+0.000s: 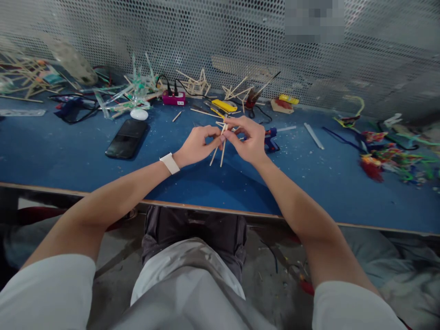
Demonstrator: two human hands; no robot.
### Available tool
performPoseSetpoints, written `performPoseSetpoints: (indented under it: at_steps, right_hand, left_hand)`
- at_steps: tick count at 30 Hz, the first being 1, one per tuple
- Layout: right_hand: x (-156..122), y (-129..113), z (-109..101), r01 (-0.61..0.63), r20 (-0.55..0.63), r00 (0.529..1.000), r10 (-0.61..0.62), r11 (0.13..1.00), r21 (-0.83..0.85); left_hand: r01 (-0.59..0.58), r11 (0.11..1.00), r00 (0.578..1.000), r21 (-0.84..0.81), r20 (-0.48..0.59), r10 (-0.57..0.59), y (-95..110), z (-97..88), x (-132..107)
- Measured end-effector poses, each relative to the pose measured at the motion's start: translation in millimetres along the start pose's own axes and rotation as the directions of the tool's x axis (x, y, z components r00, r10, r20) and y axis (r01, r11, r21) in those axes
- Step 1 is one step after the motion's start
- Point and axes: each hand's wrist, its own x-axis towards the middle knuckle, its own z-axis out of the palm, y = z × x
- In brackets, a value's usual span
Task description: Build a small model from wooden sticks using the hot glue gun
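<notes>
A small cluster of thin wooden sticks (222, 153) is held above the blue table, two of them pointing down toward me. My left hand (199, 145) pinches the cluster from the left with thumb and forefinger. From the other side, my right hand (248, 140) grips the same sticks, its fingertips meeting the left ones. The joint between the sticks is partly hidden by my fingers. Just behind my right hand lies a blue hot glue gun (271, 141), partly covered. A yellow utility knife (224, 106) rests beyond the hands.
On the blue table (192, 190) lie a black phone (126, 140), a white rounded object (139, 114) and a glue stick (313, 136). A magenta power socket (173, 98) stands near stick frames (195, 85). Colourful tangled material (381, 158) is at right. A perforated metal panel (220, 36) rises behind.
</notes>
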Motion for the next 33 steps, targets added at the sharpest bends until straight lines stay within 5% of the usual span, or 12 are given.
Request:
performPoseSetpoints:
  at_steps: [33]
  right_hand:
    - [2.2,-9.8,-5.0,-0.119,0.054,0.992,0.118,0.993,0.012]
  left_hand:
    - [-0.015,0.997,0.999,-0.07,-0.04,0.012,-1.2,1.5,1.1]
